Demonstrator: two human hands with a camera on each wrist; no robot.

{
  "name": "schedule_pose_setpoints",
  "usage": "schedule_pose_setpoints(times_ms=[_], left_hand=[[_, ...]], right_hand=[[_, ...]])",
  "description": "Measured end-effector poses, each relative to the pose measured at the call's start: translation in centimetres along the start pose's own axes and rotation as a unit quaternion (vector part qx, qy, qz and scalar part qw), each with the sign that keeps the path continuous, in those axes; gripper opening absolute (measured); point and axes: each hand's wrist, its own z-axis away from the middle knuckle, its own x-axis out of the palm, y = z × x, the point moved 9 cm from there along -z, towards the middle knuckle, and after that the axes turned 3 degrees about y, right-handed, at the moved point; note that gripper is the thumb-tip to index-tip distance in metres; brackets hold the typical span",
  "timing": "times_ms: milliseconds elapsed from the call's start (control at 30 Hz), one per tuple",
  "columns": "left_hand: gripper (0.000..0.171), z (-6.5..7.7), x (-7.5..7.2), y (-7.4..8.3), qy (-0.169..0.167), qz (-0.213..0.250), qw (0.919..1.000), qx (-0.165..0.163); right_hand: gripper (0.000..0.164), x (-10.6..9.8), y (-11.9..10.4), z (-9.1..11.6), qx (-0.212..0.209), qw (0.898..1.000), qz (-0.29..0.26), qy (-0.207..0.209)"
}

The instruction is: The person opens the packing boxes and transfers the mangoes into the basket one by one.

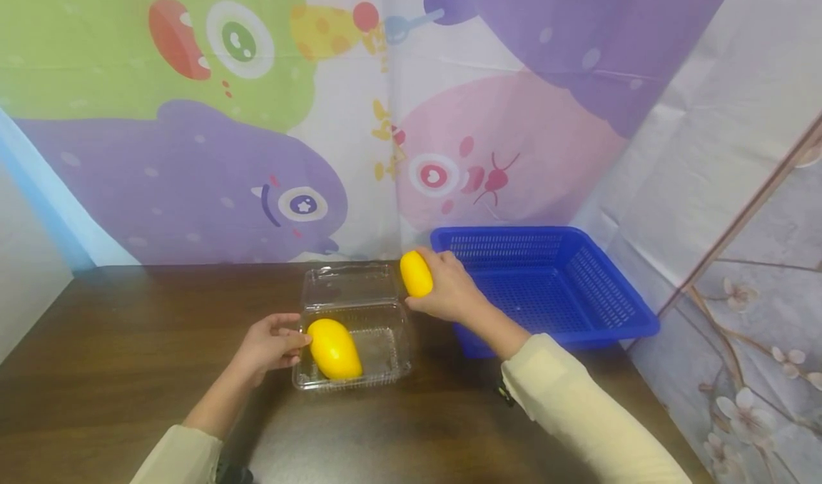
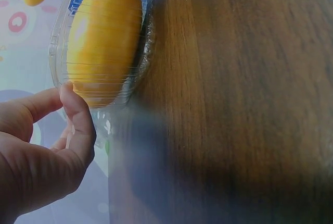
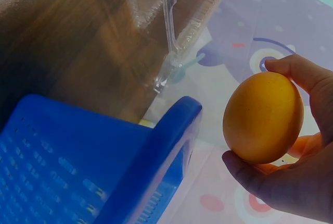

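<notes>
A clear plastic clamshell container (image 1: 385, 355) lies on the table with its lid (image 1: 349, 286) folded back toward the wall. One yellow mango (image 1: 335, 350) rests in the left part of its base. My left hand (image 1: 272, 345) pinches the container's left rim between thumb and finger, close by that mango; in the left wrist view the fingertips (image 2: 67, 88) are right at the rim. Raised between the container and the basket, my right hand (image 1: 446, 284) grips a second mango (image 1: 417, 274). The right wrist view has this mango (image 3: 264, 117) end-on, thumb and fingers around its sides.
A blue plastic basket (image 1: 610, 327) with slotted walls stands to the right on the brown wooden table (image 1: 160, 341). Behind the table hangs a cartoon-printed cloth (image 1: 359, 148). A floral-patterned wall panel (image 1: 758, 327) borders the right side.
</notes>
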Motion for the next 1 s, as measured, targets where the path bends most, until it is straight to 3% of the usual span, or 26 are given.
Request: schedule_pose_setpoints(times_ms=[167, 1000], left_hand=[[0.062, 0.0, 0.1, 0.0, -0.004, 0.005, 1.0, 0.003], [0.062, -0.2, 0.0, -0.1, -0.003, 0.005, 1.0, 0.005]], right_hand=[[0.085, -0.2, 0.3, 0.0, 0.004, 1.0, -0.005, -0.014], [0.089, -2.3, 3.5, 0.3, 0.041, 0.999, -0.016, -0.009]])
